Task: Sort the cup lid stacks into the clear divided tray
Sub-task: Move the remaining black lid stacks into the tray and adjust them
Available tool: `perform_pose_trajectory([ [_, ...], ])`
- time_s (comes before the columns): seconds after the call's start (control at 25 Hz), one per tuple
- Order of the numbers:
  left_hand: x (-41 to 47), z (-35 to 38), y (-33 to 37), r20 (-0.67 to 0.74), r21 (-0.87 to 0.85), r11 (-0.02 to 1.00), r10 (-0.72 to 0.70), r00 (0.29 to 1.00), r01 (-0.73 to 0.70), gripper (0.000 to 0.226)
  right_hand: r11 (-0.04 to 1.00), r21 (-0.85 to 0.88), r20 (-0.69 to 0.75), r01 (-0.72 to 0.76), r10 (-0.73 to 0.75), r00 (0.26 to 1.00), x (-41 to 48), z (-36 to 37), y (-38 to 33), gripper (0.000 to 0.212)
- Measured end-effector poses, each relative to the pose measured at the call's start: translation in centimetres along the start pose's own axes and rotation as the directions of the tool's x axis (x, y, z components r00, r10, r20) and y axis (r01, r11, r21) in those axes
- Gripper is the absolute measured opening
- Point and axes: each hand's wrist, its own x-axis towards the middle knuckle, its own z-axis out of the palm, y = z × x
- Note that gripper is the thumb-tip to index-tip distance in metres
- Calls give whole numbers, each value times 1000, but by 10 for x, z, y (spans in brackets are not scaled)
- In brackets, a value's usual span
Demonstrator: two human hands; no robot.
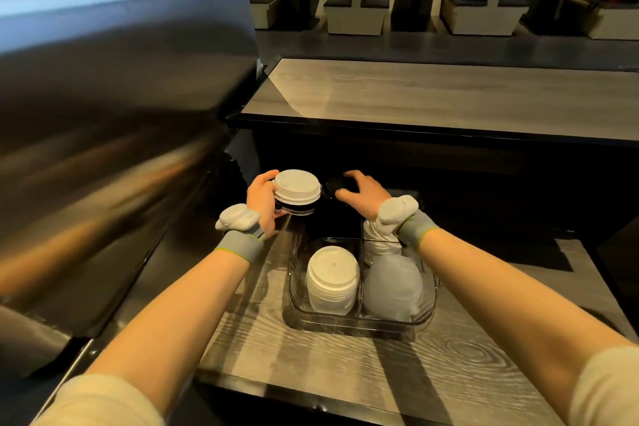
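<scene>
Both hands up behind the clear divided tray (363,316), lids in play

Wood-grain counter (345,367) carries the tray: white lid stack (332,282) near-left, translucent domed stack (394,287) near-right, more white lids (377,245) far-right. Left hand (263,200) wraps a white-over-black lid stack (295,192); right hand (364,193) curls on black lids (334,187), grip unclear
</scene>
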Motion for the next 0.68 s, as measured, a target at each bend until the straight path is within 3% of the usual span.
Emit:
perform_pose_trajectory([
  [0.16, 10, -10, 5, -113, -5, 1000, 8, 994, -9, 45, 953, -298, 160, 60, -12, 987, 9, 25, 5, 66],
  [0.28, 12, -11, 3, -78, 42, 999, 19, 997, -16, 46, 865, -492, 239, 101, 23, 971, 13, 38, 12, 72],
  [0.36, 11, -10, 1, -41, 61, 998, 25, 999, -23, 45, 831, -545, 202, 113, 0, 979, 14, 40, 11, 70],
  [0.52, 9, -2, -3, 43, 75, 997, 24, 999, -27, 36, 970, -174, -116, 172, -193, 974, 9, 25, -10, 43],
  [0.6, 4, 6, -5, 92, 81, 996, 22, 996, -29, 35, 970, -31, -99, 241, -243, 965, 3, 19, -20, 45],
  [0.68, -3, 17, -6, 155, 80, 996, 26, 988, -39, 36, 967, -37, -6, 253, -253, 967, -5, 17, -24, 61],
])
